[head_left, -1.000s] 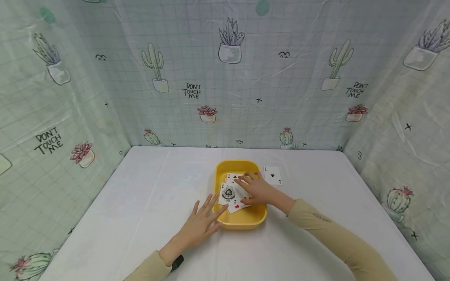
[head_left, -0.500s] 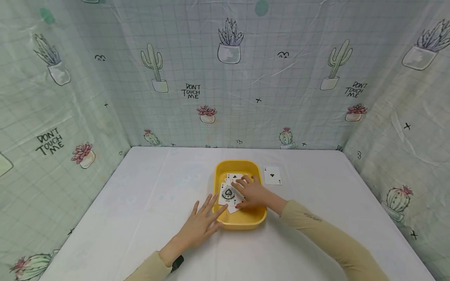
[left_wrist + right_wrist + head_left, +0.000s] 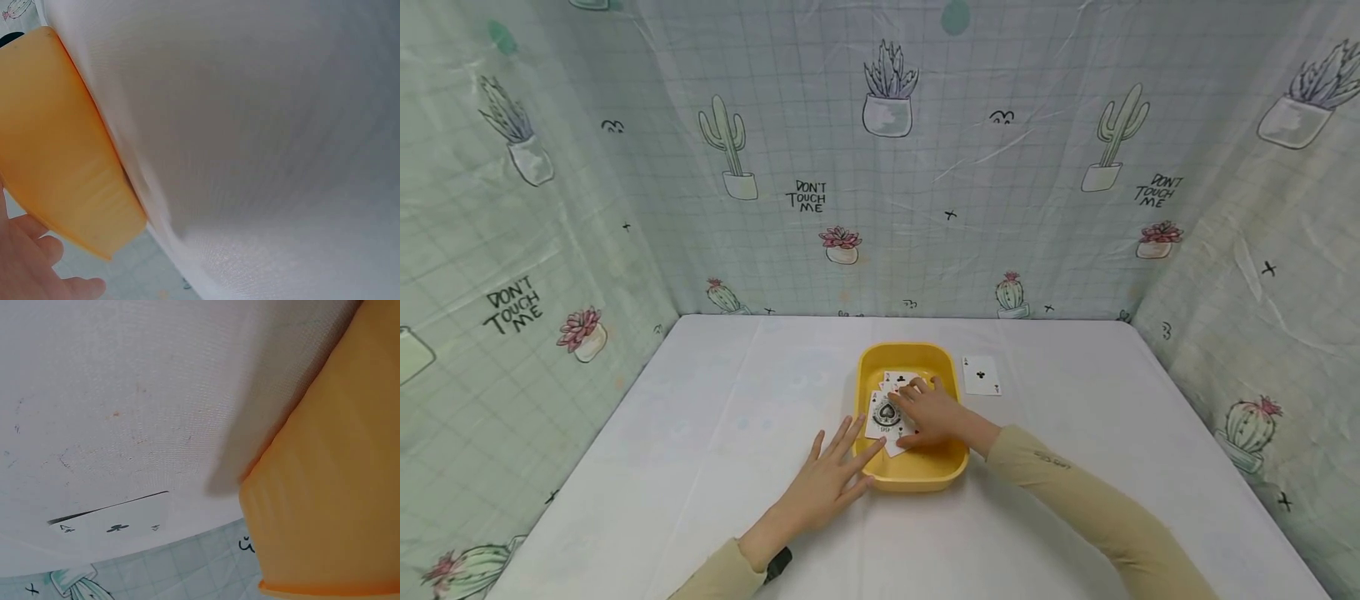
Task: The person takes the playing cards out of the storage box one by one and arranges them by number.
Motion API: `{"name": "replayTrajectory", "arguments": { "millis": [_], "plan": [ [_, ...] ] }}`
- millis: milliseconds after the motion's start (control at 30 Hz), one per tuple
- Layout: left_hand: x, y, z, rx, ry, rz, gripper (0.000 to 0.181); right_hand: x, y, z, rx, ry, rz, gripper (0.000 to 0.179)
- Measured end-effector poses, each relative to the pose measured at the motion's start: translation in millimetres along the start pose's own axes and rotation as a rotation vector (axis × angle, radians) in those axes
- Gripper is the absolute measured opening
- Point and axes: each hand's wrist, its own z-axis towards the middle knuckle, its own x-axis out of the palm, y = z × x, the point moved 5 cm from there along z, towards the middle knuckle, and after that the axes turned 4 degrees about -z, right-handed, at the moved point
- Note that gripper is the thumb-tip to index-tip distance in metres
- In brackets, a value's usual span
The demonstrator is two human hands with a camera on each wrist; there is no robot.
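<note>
A yellow tray (image 3: pixel 912 479) stands on the table, with several overlapping playing cards inside. Uppermost at the left is the ace of spades (image 3: pixel 885 417); behind it shows the edge of a club card (image 3: pixel 901 377). My right hand (image 3: pixel 928 412) reaches over the tray's right side onto the cards, thumb and fingers spread apart and slightly bent. It covers the cards at the right, so contact there is hidden. My left hand (image 3: pixel 827 482) lies at the tray's lower left rim, fingers straight and spread. In the left wrist view its fingers (image 3: pixel 50 247) are beside the tray wall.
The ace of clubs (image 3: pixel 981 375) lies face up on the white table (image 3: pixel 760 400), just right of the tray. A cactus-printed cloth (image 3: pixel 925 183) encloses the table at the back and both sides.
My right hand has moved left and down, further over the cards, covering the red-marked card that showed before. The left hand, the tray and the outside card have stayed put.
</note>
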Motion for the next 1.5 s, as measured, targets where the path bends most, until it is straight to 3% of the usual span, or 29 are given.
{"name": "replayTrajectory", "arguments": {
  "millis": [700, 1000, 1500],
  "plan": [
    [3.0, 0.5, -1.2, 0.010, -0.029, 0.026, 0.050, -0.7, 1.2, 1.2, -0.031, -0.064, -0.044, 0.076],
    [2.4, -0.5, -1.2, 0.011, -0.024, 0.023, 0.050, 0.4, 1.6, 0.6, -0.027, -0.040, 0.012, 0.078],
    [0.7, -0.9, -0.2, -0.004, -0.013, 0.025, 0.050, 0.0, 1.7, 0.1, -0.032, -0.050, -0.031, 0.076]
  ]
}}
